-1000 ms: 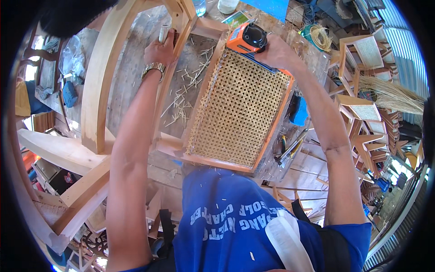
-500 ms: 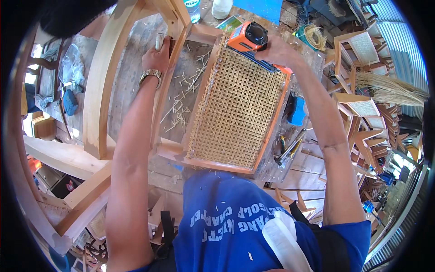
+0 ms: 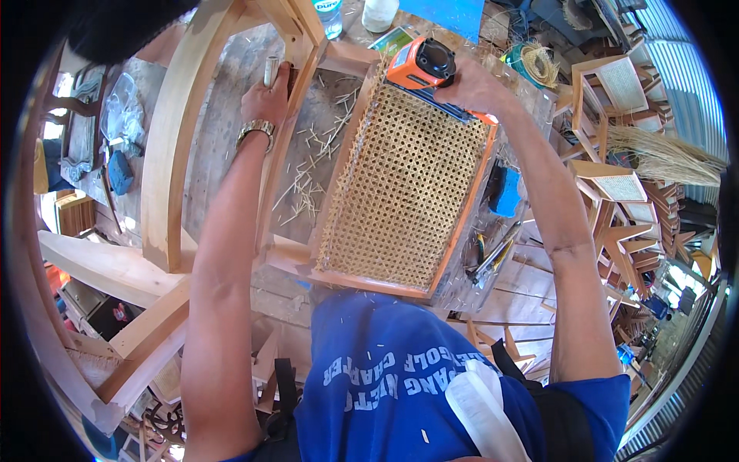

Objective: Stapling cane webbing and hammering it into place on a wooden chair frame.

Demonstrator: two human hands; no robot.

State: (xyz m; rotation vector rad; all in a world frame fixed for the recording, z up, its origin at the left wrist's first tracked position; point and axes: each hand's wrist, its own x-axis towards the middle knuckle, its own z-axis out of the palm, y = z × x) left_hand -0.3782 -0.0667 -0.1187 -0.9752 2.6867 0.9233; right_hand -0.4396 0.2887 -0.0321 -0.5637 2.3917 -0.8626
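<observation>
My right hand (image 3: pixel 476 83) is wrapped round an orange and black staple gun (image 3: pixel 419 63). The gun's long narrow magazine lies across the far right part of a woven cane panel (image 3: pixel 408 185), which is set in a wooden chair frame (image 3: pixel 377 282). My left hand (image 3: pixel 265 100), wearing a metal watch, is closed at the inner side of an upright wooden rail left of the panel. A short, pale, round-ended piece (image 3: pixel 271 71) sticks up from its fist; the rest of that thing is hidden by the fingers.
Cut cane bits (image 3: pixel 308 181) litter the worktable between rail and panel. Beyond stand a water bottle (image 3: pixel 329 17) and a white jar (image 3: pixel 379 14). Hand tools (image 3: pixel 493 258) and a blue piece (image 3: pixel 506 192) lie right of the panel. Wooden chair frames (image 3: pixel 616 185) crowd the right side.
Both hands and the staple gun stay almost where they were. The view has shifted very slightly.
</observation>
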